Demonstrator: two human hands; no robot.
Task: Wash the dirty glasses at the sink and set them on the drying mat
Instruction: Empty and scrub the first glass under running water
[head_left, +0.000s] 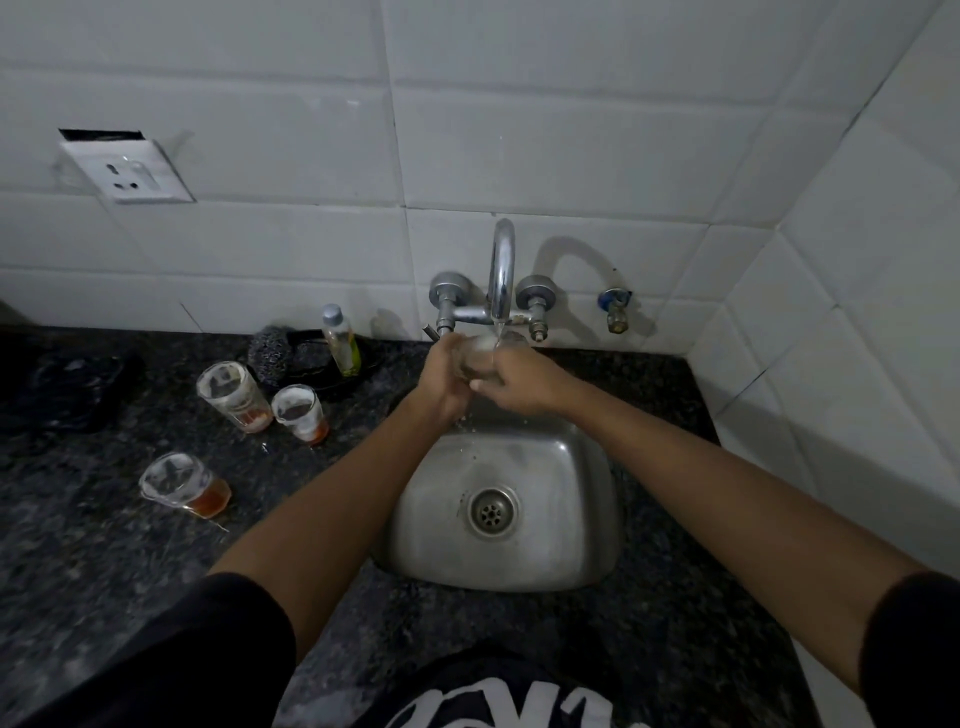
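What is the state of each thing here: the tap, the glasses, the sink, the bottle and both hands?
Tap: running.
Glass under the tap: held in the stream by both hands.
Left hand: grips the glass.
Right hand: grips the glass.
Tall glass: upright, dirty.
Short glass: upright, dirty.
Nearest glass: dirty, holds amber liquid.
Sink: wet, drain open.
Bottle: upright, capped.

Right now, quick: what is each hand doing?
Left hand: grips the glass under the running tap.
Right hand: fingers curled round the same glass.
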